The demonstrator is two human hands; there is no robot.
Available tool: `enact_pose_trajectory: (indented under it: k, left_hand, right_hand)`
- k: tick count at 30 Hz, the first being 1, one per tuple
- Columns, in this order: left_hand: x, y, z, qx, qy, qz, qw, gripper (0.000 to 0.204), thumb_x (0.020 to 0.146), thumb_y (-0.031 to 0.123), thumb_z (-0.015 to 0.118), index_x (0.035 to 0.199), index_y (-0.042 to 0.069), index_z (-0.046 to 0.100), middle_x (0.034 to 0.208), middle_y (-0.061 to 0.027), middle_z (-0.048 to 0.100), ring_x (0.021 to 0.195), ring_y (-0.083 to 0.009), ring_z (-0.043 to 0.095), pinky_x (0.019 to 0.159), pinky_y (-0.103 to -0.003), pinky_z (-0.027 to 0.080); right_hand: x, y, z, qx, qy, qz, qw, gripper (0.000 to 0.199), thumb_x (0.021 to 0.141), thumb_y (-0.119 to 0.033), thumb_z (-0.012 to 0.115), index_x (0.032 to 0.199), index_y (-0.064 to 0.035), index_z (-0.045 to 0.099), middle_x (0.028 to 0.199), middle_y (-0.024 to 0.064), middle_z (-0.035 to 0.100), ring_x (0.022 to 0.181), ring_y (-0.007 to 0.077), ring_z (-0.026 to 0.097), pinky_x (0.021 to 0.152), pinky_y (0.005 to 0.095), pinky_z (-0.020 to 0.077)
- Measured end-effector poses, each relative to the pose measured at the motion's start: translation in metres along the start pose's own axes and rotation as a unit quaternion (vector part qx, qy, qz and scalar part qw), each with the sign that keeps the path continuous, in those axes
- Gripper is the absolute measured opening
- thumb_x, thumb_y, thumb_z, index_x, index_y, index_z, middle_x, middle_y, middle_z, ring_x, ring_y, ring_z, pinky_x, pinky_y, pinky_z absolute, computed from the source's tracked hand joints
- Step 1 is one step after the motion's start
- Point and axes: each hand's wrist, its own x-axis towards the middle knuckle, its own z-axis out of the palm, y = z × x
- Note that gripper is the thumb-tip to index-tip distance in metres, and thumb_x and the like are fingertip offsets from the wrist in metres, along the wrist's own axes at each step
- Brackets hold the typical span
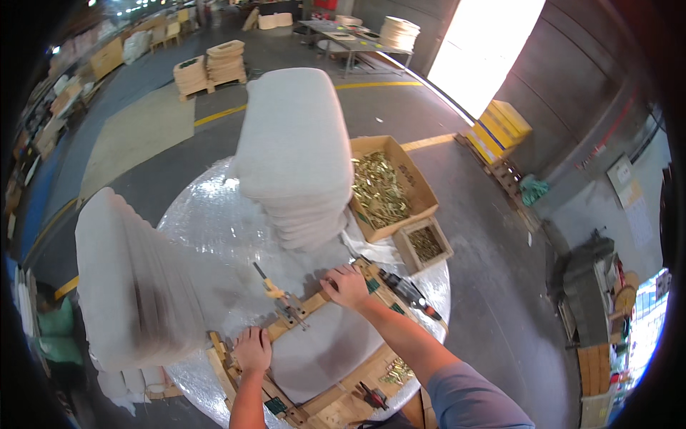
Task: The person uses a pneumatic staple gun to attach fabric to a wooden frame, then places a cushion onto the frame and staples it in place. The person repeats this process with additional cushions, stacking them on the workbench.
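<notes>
Two hands rest on the wooden frame [313, 304]: my left hand [252, 350] at its far left corner, my right hand [348, 287] on the far rail, towards the right. Whether either grips the wood, I cannot tell. Grey panel [325, 350] lies inside the frame, on the film-covered table [204, 222] before me. Clamp [291, 310] sits on the far rail between my hands; power drill [411, 292] lies at the frame's right side.
</notes>
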Motion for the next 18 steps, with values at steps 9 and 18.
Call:
enact_pose_trajectory:
  k: [9,18]
  left_hand:
    - [-0.001,-0.005,0.001,0.012,0.012,0.006,1.000,0.027,0.109,0.034,0.056,0.105,0.011,0.069,0.107,-0.0118,0.071,0.105,-0.0364,0.066,0.093,-0.052,0.046]
    - [-0.008,-0.008,0.002,0.015,0.003,0.005,1.000,0.026,0.108,0.034,0.056,0.107,0.011,0.069,0.107,-0.0117,0.071,0.103,-0.0367,0.067,0.093,-0.052,0.047]
  right_hand:
    - [-0.033,0.020,-0.075,-0.038,-0.016,-0.040,0.998,0.060,0.099,-0.050,0.072,0.145,-0.0122,0.062,0.154,0.0149,0.059,0.152,0.0366,0.048,0.128,0.0571,0.0321]
    - [-0.044,0.033,-0.053,-0.060,-0.066,-0.003,0.996,0.052,0.105,-0.044,0.064,0.149,-0.0182,0.061,0.162,0.0138,0.052,0.156,0.0401,0.042,0.128,0.0587,0.0316]
